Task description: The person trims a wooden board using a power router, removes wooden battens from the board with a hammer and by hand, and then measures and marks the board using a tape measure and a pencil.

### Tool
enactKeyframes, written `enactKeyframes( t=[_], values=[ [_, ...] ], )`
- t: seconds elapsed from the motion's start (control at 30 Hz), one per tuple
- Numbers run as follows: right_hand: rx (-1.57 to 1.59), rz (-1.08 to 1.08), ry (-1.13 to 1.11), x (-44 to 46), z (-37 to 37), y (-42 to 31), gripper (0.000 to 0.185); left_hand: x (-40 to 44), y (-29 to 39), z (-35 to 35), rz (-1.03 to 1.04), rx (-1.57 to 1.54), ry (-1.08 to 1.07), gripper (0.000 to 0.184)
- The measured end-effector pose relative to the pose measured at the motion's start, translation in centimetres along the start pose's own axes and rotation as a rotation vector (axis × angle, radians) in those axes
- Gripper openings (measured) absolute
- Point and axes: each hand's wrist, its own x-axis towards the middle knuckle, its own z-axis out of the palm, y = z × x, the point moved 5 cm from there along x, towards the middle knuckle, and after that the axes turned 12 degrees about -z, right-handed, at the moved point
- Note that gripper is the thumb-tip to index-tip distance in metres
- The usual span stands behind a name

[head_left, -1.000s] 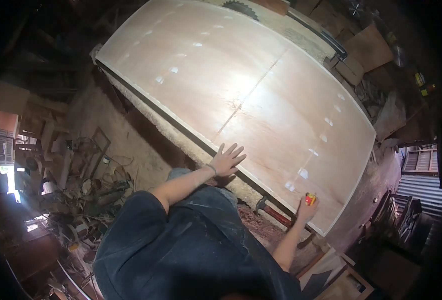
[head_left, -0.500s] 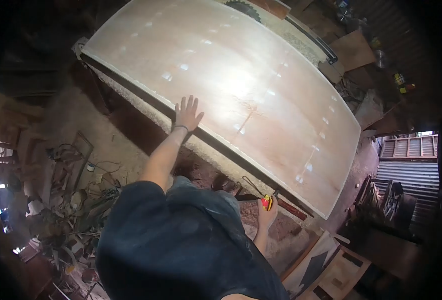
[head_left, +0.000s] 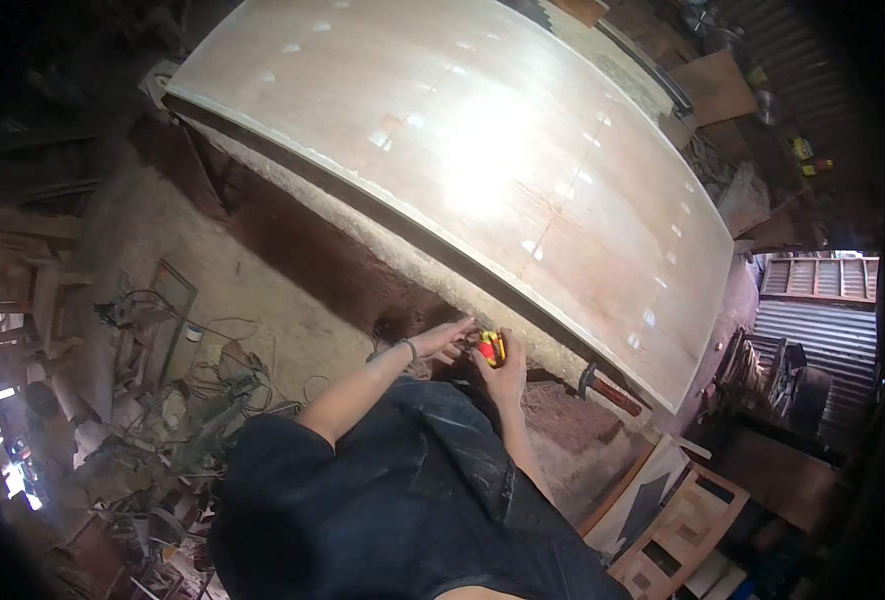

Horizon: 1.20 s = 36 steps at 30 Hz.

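My right hand (head_left: 508,378) is wrapped round a yellow and red tape measure (head_left: 496,348), close in front of my body. Just left of it, my left hand (head_left: 441,342) has its fingers stretched towards the tape measure; whether they touch it is too small to tell. Beyond both hands lies a large pale wooden panel (head_left: 363,110) with whitish patches in rows and a bright glare in its middle. A hammer (head_left: 618,396) with a reddish-brown handle rests by the panel's near edge, right of my right hand.
A dusty ledge (head_left: 383,225) runs beneath the panel's near edge. Heaped scraps and cables (head_left: 223,390) cover the floor at left. Wooden frame pieces (head_left: 693,515) stand at lower right. A brown board (head_left: 713,88) and a saw blade edge lie beyond the panel.
My left hand has left the panel and come down beside my right hand. The right hand has moved left and up with the tape measure, uncovering the hammer. The view has shifted slightly.
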Motion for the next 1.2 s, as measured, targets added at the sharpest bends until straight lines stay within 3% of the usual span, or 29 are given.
enactKeyframes(
  t=[0.03, 0.13, 0.23, 0.27, 0.37, 0.4, 0.43, 0.53, 0.63, 0.7, 0.73, 0.77, 0.83, 0.9, 0.97, 1.03, 1.07, 1.17, 1.2],
  values=[
    [0.007, -0.008, -0.041, 0.9, 0.7, -0.5, 0.066, -0.3, -0.2, 0.6, 0.012, -0.131, -0.105, 0.07],
    [0.045, -0.103, -0.132, 3.5, 2.8, -1.5, 0.059, 3.6, -0.1, -1.6, 0.187, 0.0, 0.033, 0.064],
    [0.215, -0.131, -0.204, 6.6, 5.0, -0.4, 0.058, 2.2, 2.4, -4.7, 0.201, -0.006, 0.359, 0.06],
    [0.248, -0.042, -0.263, 7.3, 5.5, 0.5, 0.047, 1.8, 2.8, -6.0, 0.168, -0.086, 0.395, 0.061],
    [0.258, 0.038, -0.353, 10.7, 8.7, 5.4, 0.042, 1.7, 3.5, -11.2, 0.127, 0.023, 0.637, 0.059],
    [0.5, 0.328, -0.351, 11.5, 7.0, 3.8, 0.049, 1.0, 4.0, -11.9, 0.168, 0.008, 0.629, 0.059],
    [0.687, 0.342, -0.267, 12.9, 5.1, 1.6, 0.056, 0.9, 4.3, -13.0, 0.159, 0.035, 0.627, 0.06],
    [0.698, 0.236, -0.513, 16.3, 4.1, 4.2, 0.056, 0.7, 6.1, -15.3, 0.133, 0.254, 0.663, 0.062],
    [0.815, 0.229, -0.231, 19.4, 0.5, 3.3, 0.046, 1.7, 6.7, -17.0, 0.224, 0.471, 0.703, 0.065],
    [0.556, -0.18, 0.085, 22.0, -2.2, 0.7, 0.038, 1.7, 7.9, -17.2, 0.25, 0.529, 0.677, 0.069],
    [0.41, -0.388, 0.24, 23.2, -3.1, -0.7, 0.034, 0.6, 8.3, -16.9, 0.253, 0.546, 0.858, 0.076],
    [0.382, -0.365, 0.27, 25.0, -2.7, -0.9, 0.032, -0.2, 9.2, -16.7, 0.272, 0.548, 0.824, 0.077],
    [0.331, -0.285, 0.316, 26.8, -1.1, -1.5, 0.029, -0.9, 9.7, -17.5, 0.375, 0.557, 0.973, 0.077],
    [0.493, -0.039, 0.165, 29.0, 1.2, -3.6, 0.026, -1.1, 9.5, -18.8, 0.398, 0.568, 0.996, 0.075],
    [0.34, -0.063, 0.094, 32.3, 5.0, -4.4, 0.024, -1.4, 11.0, -20.3, 0.396, 0.548, 1.044, 0.075],
    [-0.014, -0.231, 0.193, 35.3, 7.7, -6.5, 0.026, -2.0, 11.1, -21.9, 0.334, 0.495, 1.113, 0.076],
    [-0.192, -0.308, 0.238, 36.0, 9.2, -7.7, 0.027, -1.6, 11.2, -23.8, 0.35, 0.422, 1.071, 0.085],
    [-0.318, -0.147, 0.151, 36.6, 14.3, -6.9, 0.032, -5.1, 14.3, -23.7, 0.283, -0.393, 0.638, 0.094],
    [-0.379, -0.123, 0.149, 36.6, 14.6, -7.4, 0.035, -6.1, 15.2, -24.2, 0.274, -0.518, 0.606, 0.099]
  ],
)
